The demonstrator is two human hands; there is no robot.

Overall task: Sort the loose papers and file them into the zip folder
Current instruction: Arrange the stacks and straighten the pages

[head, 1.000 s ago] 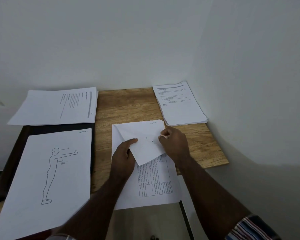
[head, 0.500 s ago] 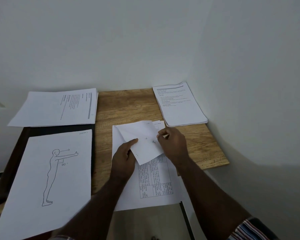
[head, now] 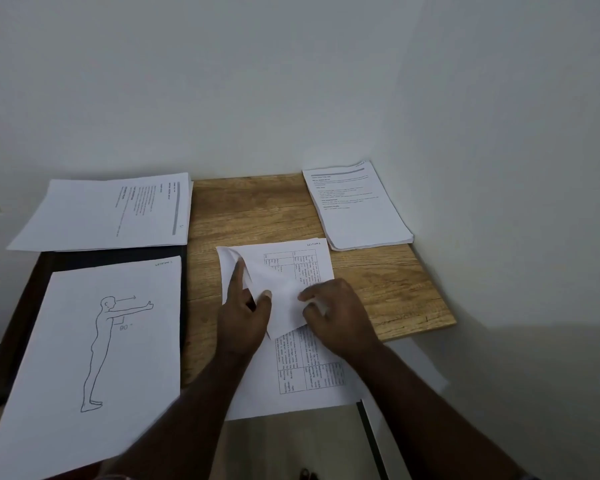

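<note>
On the wooden table [head: 250, 209] I see my left hand [head: 245, 318] and right hand [head: 338, 315] pinching a folded-back sheet [head: 284, 299] on the middle stack [head: 309, 375], which is headed "Section 6". A figure drawing [head: 94, 348] at left reads "90°". Other print is illegible.

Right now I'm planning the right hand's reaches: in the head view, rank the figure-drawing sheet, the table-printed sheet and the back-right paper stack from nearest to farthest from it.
From the right hand:
1. Table-printed sheet, directly under the hand, centre of the desk.
2. Back-right paper stack, beyond the hand, by the wall corner.
3. Figure-drawing sheet, far across on the left.
</note>
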